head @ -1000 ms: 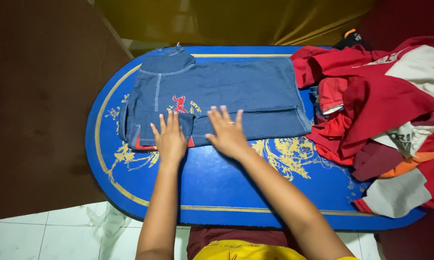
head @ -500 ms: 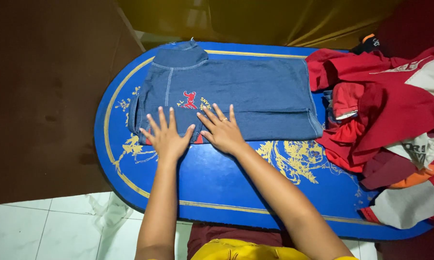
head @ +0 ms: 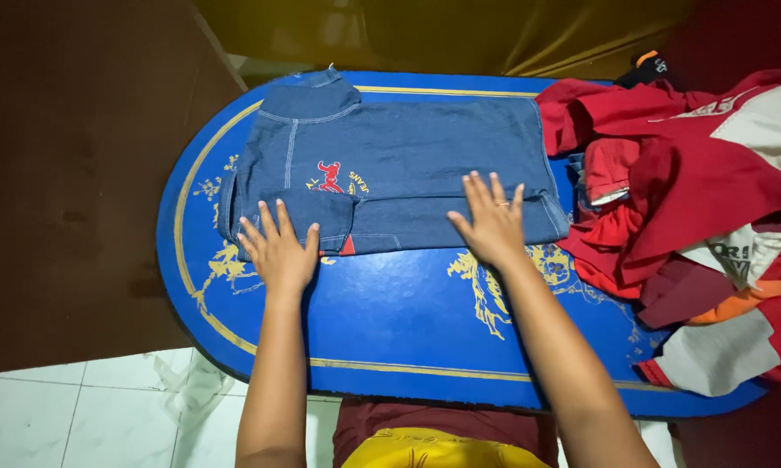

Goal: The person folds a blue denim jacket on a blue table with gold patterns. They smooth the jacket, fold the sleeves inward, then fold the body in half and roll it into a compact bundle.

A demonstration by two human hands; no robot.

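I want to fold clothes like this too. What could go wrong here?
The blue shirt lies at the table's far edge, and its collar end already pokes past the rim; a push from the left hand or right hand could slide it off. The pile of red and white clothes touches the shirt's right end, so it might snag or tumble onto the fold.
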